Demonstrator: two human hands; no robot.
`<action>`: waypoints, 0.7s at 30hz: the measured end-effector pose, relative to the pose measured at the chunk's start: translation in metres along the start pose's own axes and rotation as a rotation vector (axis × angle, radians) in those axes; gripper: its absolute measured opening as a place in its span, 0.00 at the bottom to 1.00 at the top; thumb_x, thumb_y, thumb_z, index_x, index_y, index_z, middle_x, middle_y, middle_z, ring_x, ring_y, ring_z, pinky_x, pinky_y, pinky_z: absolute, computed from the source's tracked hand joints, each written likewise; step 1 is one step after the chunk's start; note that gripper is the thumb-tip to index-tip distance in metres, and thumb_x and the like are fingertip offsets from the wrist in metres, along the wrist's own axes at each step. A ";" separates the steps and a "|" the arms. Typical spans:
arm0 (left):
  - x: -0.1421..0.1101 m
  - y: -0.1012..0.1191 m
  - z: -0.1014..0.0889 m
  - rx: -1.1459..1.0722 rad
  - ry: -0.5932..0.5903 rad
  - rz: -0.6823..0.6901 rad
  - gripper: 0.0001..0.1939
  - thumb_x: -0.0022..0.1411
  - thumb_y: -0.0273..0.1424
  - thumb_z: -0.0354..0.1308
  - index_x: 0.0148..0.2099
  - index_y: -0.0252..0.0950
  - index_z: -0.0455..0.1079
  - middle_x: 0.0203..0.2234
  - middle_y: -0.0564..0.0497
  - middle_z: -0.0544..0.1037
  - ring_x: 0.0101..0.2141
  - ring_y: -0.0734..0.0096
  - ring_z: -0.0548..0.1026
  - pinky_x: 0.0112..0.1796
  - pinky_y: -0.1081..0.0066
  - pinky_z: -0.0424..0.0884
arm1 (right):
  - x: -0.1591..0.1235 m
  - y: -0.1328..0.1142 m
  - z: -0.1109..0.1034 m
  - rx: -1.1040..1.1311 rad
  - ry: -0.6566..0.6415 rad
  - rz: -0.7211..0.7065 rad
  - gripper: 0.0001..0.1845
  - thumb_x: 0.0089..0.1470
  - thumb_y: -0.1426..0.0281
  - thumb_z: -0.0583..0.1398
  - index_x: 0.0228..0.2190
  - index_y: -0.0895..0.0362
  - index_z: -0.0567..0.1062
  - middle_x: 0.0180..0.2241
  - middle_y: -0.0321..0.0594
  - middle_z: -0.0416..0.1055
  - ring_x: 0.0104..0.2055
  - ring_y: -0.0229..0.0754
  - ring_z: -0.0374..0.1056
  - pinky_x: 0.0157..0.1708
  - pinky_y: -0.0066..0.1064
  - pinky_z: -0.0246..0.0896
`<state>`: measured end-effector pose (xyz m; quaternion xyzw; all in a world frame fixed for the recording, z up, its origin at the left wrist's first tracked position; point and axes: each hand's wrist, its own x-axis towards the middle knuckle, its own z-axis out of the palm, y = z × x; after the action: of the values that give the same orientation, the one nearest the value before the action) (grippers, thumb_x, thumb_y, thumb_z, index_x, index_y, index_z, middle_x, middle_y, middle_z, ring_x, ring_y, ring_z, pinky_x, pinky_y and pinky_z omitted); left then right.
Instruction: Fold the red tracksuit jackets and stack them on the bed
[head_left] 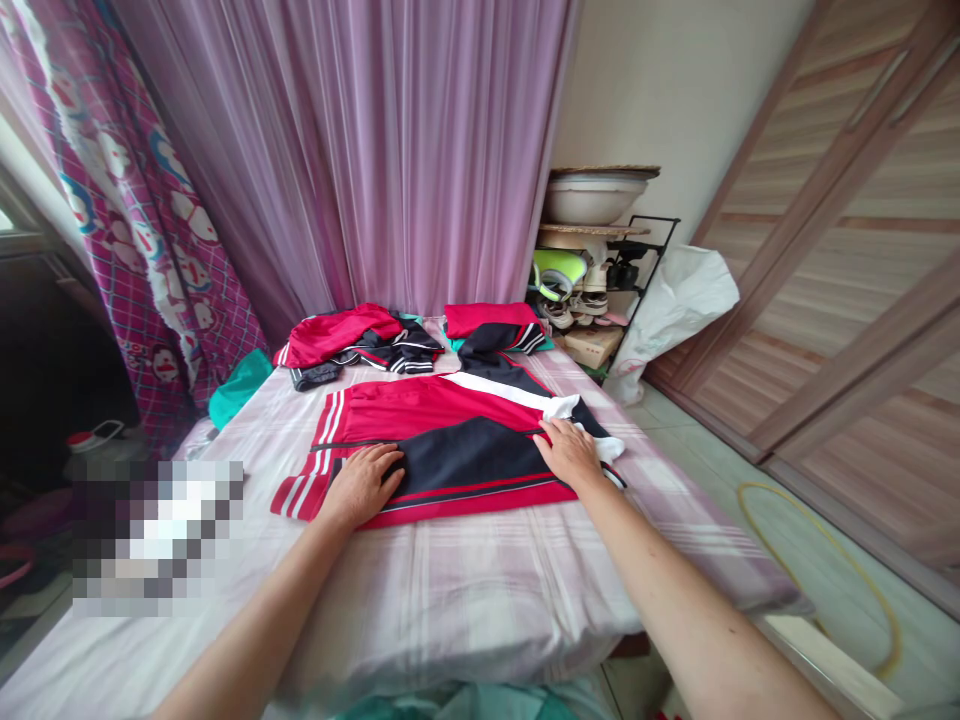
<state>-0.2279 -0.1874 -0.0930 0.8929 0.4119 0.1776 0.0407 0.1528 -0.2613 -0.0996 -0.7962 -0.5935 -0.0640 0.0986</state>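
The open left hand (362, 485) at 9 o'clock and the open right hand (570, 453) at 3 o'clock rest flat, gripping nothing, on a red and navy tracksuit top (450, 455) spread on the bed (450, 600).

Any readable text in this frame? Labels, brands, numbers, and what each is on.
Nothing legible: the cardboard box on the shelf and the white plastic bag show small markings, too small and blurred to read, and the red and navy garment on the bed shows no readable lettering.
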 end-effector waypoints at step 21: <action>-0.002 0.003 -0.001 -0.002 -0.023 -0.019 0.22 0.68 0.41 0.48 0.55 0.36 0.73 0.55 0.43 0.75 0.56 0.56 0.72 0.59 0.53 0.65 | -0.005 0.000 0.003 -0.015 0.035 -0.014 0.23 0.64 0.63 0.50 0.56 0.53 0.72 0.61 0.45 0.66 0.60 0.49 0.62 0.56 0.43 0.56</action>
<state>-0.2272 -0.1913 -0.0921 0.8908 0.4198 0.1672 0.0479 0.1513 -0.2653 -0.1034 -0.7916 -0.5967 -0.0831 0.1023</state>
